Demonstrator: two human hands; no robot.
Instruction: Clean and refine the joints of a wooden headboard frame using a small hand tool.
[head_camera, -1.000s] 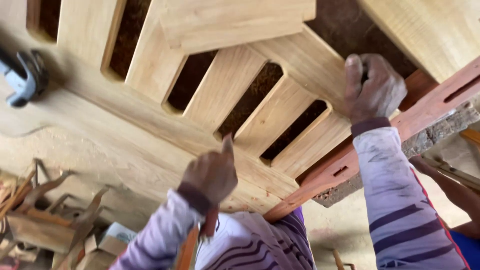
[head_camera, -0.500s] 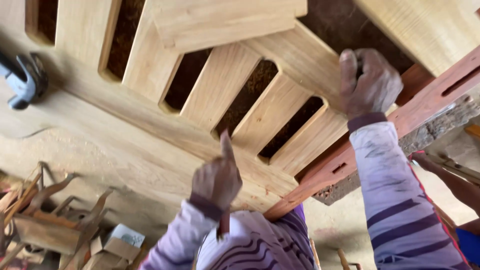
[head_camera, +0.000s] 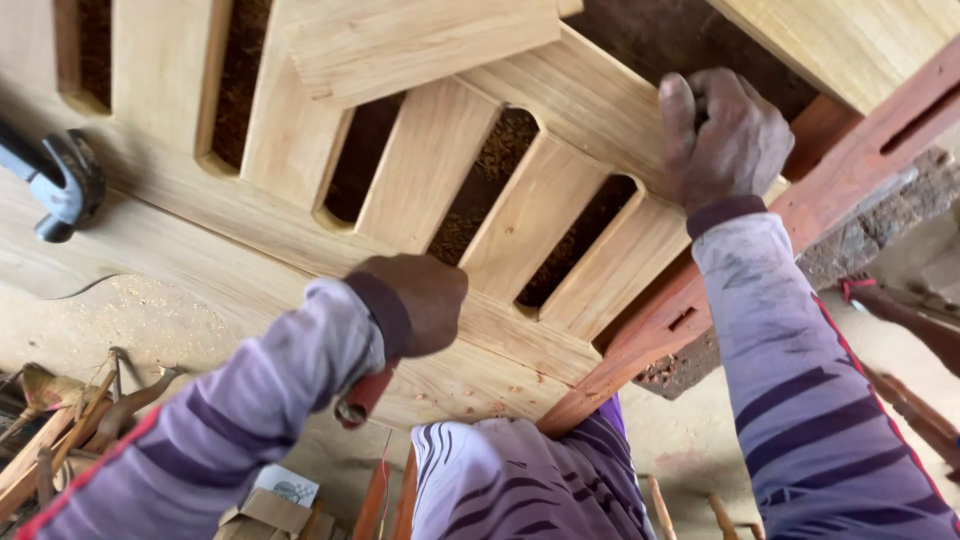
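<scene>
A pale slatted wooden panel lies in front of me, with dark sawdust showing through its gaps. My left hand is a closed fist over the panel's lower rail. It grips a tool with a reddish handle that points down towards me; the tool's working end is hidden. My right hand rests on the panel's far right corner, thumb flat on the wood and fingers curled over the edge.
A reddish-brown beam with mortise slots runs diagonally under the panel's right end. A loose pale board lies across the slats. A hammer rests at the left. Wood scraps and tools lie on the ground at lower left.
My left hand has turned and dropped lower on the panel, from pointing upwards to a closed fist with the handle hanging down. The right hand has stayed at the corner.
</scene>
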